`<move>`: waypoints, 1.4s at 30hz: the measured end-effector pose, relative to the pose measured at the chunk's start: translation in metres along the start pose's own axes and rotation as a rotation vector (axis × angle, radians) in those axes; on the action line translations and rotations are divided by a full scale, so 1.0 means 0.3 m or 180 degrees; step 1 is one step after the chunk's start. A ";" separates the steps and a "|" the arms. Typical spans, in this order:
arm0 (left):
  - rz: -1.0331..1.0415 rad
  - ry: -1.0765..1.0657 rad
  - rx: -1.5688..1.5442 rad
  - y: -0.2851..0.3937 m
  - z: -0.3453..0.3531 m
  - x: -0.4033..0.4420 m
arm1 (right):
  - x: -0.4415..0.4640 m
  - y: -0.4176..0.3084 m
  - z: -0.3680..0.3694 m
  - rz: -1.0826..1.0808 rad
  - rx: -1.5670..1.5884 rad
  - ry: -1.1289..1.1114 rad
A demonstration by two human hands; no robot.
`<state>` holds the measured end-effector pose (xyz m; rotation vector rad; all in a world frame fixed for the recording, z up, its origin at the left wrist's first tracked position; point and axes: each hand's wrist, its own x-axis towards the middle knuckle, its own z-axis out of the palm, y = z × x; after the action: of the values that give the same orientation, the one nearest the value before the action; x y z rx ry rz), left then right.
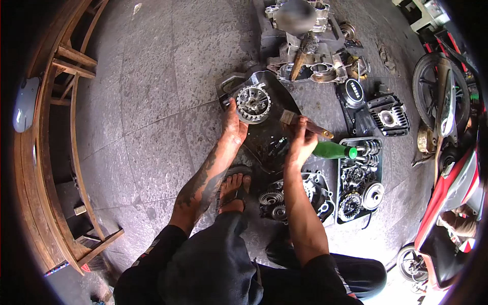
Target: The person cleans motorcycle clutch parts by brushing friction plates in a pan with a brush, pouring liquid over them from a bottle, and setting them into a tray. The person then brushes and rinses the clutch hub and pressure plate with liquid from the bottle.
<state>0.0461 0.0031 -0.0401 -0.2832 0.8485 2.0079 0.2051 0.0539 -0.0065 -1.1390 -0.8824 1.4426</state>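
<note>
My left hand (235,125) grips the lower left edge of a round, toothed metal clutch hub (253,103), its open face turned up to me. In my right hand (302,143) is a paint brush (319,131) with a brown handle; its bristle end points left toward the clutch hub but stays apart from it. Both hands are over a dark pan (264,144), wet inside with dirty liquid. A green bottle (330,150) lies on its side just right of my right hand, its cap pointing right.
A metal tray (338,178) of gears stands at right. Near my foot lies an engine cover (327,195) with gears. Crankcase parts (325,66), a cylinder (389,118) and a YAMAHA cover (354,92) sit farther off. A wooden bench (46,168) lines the left; a red motorcycle (442,203), the right.
</note>
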 end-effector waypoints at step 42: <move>0.1824 0.0275 0.2784 -0.071 0.020 -0.040 | 0.052 -0.214 0.300 -0.1492 -0.2144 -0.1399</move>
<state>0.0712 0.0066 -0.0393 0.4207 1.9172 1.8972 0.1369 0.0856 0.0760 -0.9853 -1.9064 1.0289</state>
